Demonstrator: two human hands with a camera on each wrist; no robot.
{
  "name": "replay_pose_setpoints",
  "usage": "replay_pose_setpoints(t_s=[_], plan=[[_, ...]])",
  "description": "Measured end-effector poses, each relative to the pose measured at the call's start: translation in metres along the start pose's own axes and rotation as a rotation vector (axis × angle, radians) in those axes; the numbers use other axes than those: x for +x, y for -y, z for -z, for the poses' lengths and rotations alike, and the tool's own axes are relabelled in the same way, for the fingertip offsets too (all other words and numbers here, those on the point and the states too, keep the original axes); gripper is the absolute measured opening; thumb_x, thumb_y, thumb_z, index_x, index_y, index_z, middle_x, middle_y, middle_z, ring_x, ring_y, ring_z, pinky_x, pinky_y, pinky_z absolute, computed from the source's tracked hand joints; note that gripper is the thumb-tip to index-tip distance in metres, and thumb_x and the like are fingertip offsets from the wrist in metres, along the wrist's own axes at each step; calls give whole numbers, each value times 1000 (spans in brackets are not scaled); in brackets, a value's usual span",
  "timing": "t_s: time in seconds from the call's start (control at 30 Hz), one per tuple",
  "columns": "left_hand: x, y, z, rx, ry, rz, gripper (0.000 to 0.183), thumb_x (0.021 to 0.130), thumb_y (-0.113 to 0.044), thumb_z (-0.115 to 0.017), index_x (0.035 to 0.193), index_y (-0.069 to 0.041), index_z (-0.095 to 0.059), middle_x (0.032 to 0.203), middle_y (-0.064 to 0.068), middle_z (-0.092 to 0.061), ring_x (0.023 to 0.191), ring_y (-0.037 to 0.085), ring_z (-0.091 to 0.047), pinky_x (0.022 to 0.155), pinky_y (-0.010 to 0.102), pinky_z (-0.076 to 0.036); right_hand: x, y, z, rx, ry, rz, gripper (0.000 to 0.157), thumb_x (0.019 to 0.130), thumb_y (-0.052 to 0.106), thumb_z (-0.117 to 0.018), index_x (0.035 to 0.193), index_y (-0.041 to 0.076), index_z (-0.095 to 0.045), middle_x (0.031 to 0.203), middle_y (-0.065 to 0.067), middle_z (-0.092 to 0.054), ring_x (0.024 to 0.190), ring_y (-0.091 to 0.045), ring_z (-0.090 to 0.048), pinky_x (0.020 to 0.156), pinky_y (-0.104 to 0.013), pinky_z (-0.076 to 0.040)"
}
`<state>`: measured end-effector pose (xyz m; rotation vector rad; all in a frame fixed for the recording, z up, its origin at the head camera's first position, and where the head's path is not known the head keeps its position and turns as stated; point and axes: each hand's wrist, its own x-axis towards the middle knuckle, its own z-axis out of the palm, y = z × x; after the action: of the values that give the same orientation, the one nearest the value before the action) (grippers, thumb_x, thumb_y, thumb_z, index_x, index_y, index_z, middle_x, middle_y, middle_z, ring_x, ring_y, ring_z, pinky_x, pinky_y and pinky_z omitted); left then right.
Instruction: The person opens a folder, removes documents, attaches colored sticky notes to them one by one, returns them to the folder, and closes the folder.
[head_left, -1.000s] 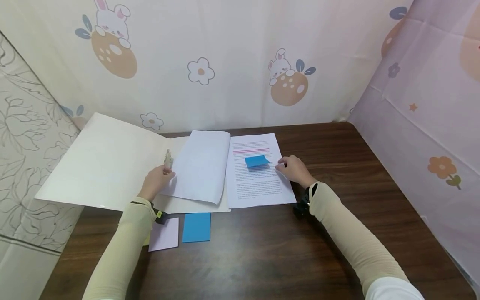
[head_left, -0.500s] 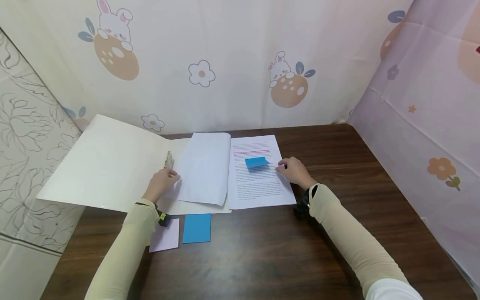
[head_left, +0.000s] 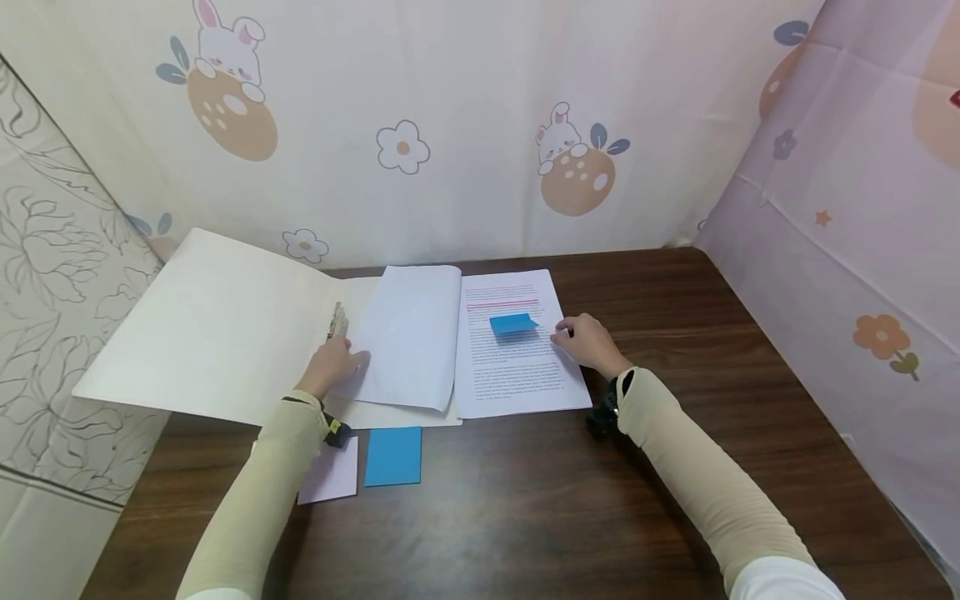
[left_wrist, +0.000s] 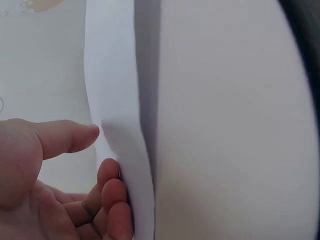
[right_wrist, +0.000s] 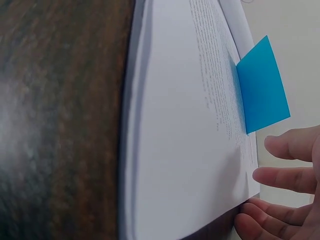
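In the head view my left hand (head_left: 328, 367) rests at the left edge of a turned-back sheet (head_left: 408, 337) of a paper document, just below a metal clip (head_left: 337, 321). The left wrist view has the thumb (left_wrist: 80, 137) extended at the sheet (left_wrist: 112, 75), the other fingers loosely bent against it. My right hand (head_left: 591, 342) lies at the right edge of the printed page (head_left: 517, 375). A blue sticky note (head_left: 513, 324) stands up from that page, attached along one edge. In the right wrist view the right fingers (right_wrist: 285, 179) are apart, near the blue note (right_wrist: 262, 90), gripping nothing.
An open white folder cover (head_left: 202, 333) spreads to the left, raised off the table. In front of the document lie a blue sticky-note pad (head_left: 393, 456) and a lilac pad (head_left: 333, 475) on the dark wooden table (head_left: 510, 517). A patterned curtain (head_left: 465, 100) hangs behind.
My left hand has shifted slightly right along the turned sheet's left edge, its thumb now reaching farther over the paper. The right hand and blue note stay put.
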<state>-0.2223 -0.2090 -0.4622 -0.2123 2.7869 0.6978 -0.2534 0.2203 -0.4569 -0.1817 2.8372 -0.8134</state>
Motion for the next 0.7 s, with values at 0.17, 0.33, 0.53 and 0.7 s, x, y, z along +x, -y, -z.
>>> replay_pose_setpoints(t_s=[0.17, 0.33, 0.53, 0.7], plan=[[1, -1, -2, -32, -11, 27, 62, 97, -31, -47, 138, 15, -39, 138, 37, -46, 126, 48, -49, 105, 54, -41, 0, 0, -1, -3, -3, 6, 41, 97, 24, -57, 127, -2, -60, 124, -25, -59, 97, -31, -54, 78, -37, -47], [-1, 1, -1, -64, -19, 20, 58, 95, -29, -48, 136, 13, -44, 135, 35, -49, 123, 48, -51, 103, 54, -42, 1, 0, -1, 2, -10, 10, 40, 96, 24, -58, 126, -2, -61, 123, -25, -59, 96, -31, -54, 77, -36, -47], [-19, -8, -3, 115, 6, -195, 65, 91, -37, -64, 135, 7, -47, 121, 31, -60, 111, 45, -59, 95, 54, -47, 1, -1, -2, 9, -7, 5, 41, 96, 24, -58, 127, -2, -61, 124, -25, -56, 99, -32, -53, 80, -40, -48], [-39, -23, -10, 286, 98, -388, 100, 75, -55, -76, 147, 0, -35, 143, 31, -43, 131, 49, -42, 105, 60, -38, 1, -2, -3, 4, -20, -2, 40, 96, 24, -58, 126, -2, -61, 126, -26, -53, 103, -34, -50, 85, -44, -47]])
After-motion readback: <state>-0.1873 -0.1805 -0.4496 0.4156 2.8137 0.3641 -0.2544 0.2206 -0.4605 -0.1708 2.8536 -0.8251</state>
